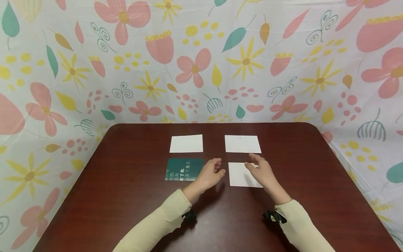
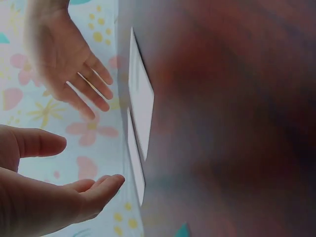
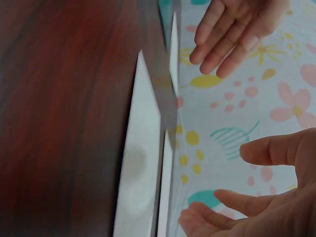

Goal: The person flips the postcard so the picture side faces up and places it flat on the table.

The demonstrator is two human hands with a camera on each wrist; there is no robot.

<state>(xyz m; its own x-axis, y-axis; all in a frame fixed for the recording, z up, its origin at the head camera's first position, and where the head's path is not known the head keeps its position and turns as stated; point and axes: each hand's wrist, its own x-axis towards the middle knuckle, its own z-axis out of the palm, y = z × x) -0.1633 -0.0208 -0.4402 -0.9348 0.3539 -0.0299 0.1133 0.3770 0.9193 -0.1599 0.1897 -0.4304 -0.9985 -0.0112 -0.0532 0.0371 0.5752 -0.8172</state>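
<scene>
On the near side of the teal card (image 1: pixel 179 167), two pale sleeves (image 1: pixel 157 218) rest at the reddish-brown table (image 1: pixel 104 196), one to the near side of the card, the other to its near right; dark wrist devices (image 1: pixel 189 216) show at both cuffs.

Just at the teal card's right edge, the left hand (image 1: pixel 207 174) is raised off the surface; its fingers are relaxed and lightly bent, the thumb well apart from them; it has hold of nothing. Farther to the right of the teal card, the right hand (image 1: pixel 262 173) is likewise raised, above a near white card (image 1: pixel 239 175); its fingers are loosely extended, with a visible gap to the thumb; nothing is held.

Flat on the table, the teal card bears pale printed characters along its nearer part; the left hand covers its right margin in the head view. To the teal card's right, across a gap, lies the near white card, flat, shaded by the right hand; directly beyond the teal card lies a far-left white card (image 1: pixel 186 144); beyond it and to the right, a far-right white card (image 1: pixel 241 144) bears a faint small mark; the cards lie apart from one another.

Beyond the teal card and the table's far edge hangs a white cloth (image 1: pixel 176 92) printed with pink, yellow and green flowers and leaves.
</scene>
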